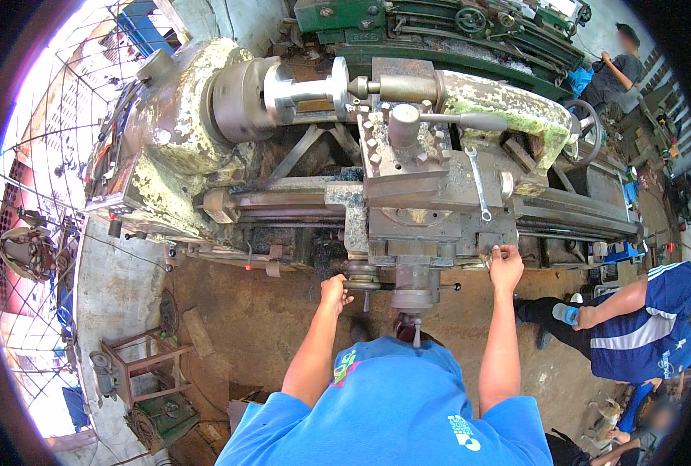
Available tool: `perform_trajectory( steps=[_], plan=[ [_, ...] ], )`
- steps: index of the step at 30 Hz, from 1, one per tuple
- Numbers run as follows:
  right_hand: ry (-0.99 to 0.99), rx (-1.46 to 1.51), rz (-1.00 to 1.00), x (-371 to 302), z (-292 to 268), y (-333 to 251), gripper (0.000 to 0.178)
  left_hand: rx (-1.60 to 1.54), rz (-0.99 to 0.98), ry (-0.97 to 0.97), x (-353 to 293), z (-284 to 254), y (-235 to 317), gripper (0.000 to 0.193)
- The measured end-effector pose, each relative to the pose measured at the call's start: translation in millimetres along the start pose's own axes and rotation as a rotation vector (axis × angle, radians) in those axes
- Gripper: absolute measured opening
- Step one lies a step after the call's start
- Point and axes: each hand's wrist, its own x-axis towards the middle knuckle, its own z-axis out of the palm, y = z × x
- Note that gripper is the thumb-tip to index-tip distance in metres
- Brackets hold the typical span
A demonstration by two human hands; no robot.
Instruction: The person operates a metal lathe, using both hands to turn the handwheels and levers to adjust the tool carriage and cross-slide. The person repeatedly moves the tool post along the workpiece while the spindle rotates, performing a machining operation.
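A metal lathe stands before me, its chuck (241, 101) smeared as if by rotation. Between chuck and tailstock centre (359, 86) sits a shiny spool-shaped metal workpiece (310, 89). My left hand (335, 293) is closed at the left rim of a carriage handwheel (363, 273). At the carriage's front right edge, my right hand (506, 268) has its fingers pinched together; what they grip is hidden. A combination wrench (478, 185) lies on the carriage, right of the tool post (405, 128) with its long lever.
A green lathe (439, 43) stands behind. At right, a person in a dark blue shirt (644, 326) holds a bottle (566, 314); another person (621, 74) is at the far right. A wooden stand (147, 361) is at lower left. A ball-ended crank (450, 287) projects toward me.
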Motion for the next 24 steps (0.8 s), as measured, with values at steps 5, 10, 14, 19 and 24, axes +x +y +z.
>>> perform_trajectory(
  steps=[5, 10, 14, 19, 24],
  plan=[
    [-0.036, 0.025, 0.051, -1.7, -6.4, -9.8, 0.019, -0.052, 0.021, 0.006, -2.7, 0.2, 0.8, 0.016],
    [0.002, 0.007, -0.019, 1.3, -1.3, -3.6, 0.02, -0.047, 0.045, -0.002, -4.1, 1.1, 0.9, 0.013],
    [-0.005, -0.006, -0.041, 1.4, 2.0, 5.8, 0.022, -0.055, 0.01, 0.015, -4.1, 0.8, 1.0, 0.017],
    [-0.03, -0.001, 0.013, 1.1, 0.4, 3.5, 0.023, -0.042, 0.029, 0.011, -4.0, 0.2, 2.3, 0.017],
    [-0.04, 0.006, 0.048, 1.3, -0.8, 0.6, 0.023, -0.057, 0.017, -0.002, -4.3, -0.4, 2.5, 0.018]
  ],
)
